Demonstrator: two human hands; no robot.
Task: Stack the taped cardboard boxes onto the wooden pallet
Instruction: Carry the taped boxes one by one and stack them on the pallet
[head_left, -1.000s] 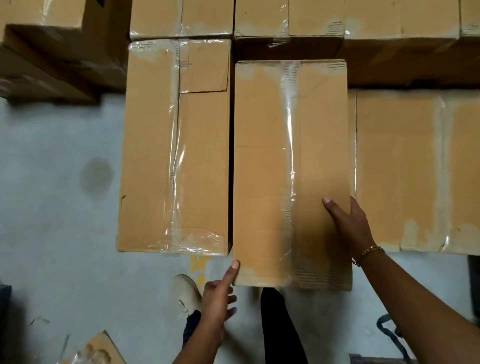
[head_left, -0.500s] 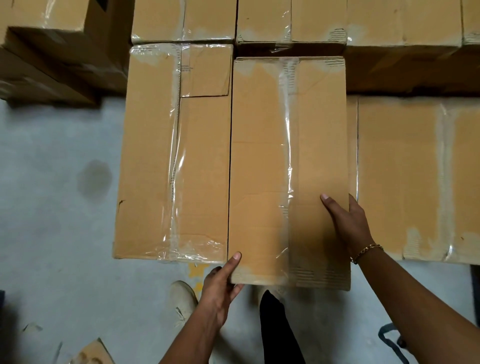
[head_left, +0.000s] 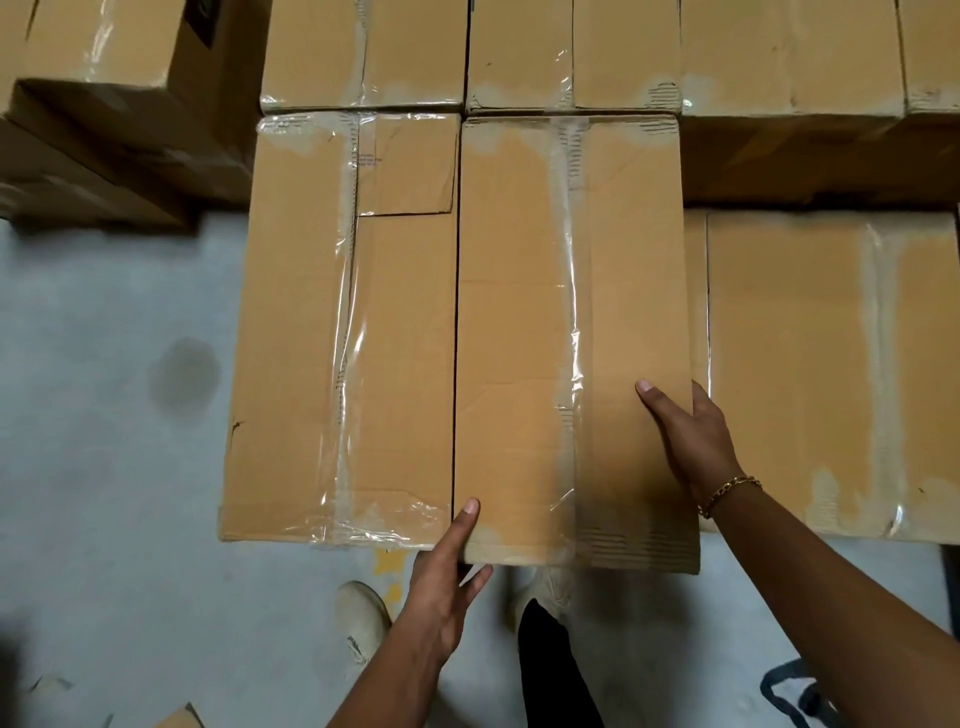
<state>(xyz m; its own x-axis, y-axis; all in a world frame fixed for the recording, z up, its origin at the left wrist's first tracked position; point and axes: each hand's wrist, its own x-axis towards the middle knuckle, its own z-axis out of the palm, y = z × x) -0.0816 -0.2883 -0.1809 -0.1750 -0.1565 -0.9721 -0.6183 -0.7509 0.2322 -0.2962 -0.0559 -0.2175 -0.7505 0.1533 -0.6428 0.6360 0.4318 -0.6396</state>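
A long taped cardboard box (head_left: 519, 312) lies in the middle, flush against a similar taped box (head_left: 296, 338) on its left. My left hand (head_left: 441, 582) holds its near left corner, thumb on top and fingers under the near edge. At the box's right edge my right hand (head_left: 691, 436), with a gold bracelet, grips it, thumb on top and fingers down the side. Its far end touches the back row of boxes (head_left: 623, 52). The box's near end sticks out a little past its left neighbour. No pallet shows; the boxes hide whatever is beneath.
A lower taped box (head_left: 795, 364) sits to the right. A darker box stack (head_left: 104, 104) stands at the far left. Grey concrete floor (head_left: 104, 467) lies to the left and below me. My shoe (head_left: 363, 618) is near the boxes' front edge. A dark strap (head_left: 795, 691) lies at bottom right.
The middle box slid left and away, closing the dark gap to the left box. My left hand rose from below and took the near left corner. The right hand kept its hold.
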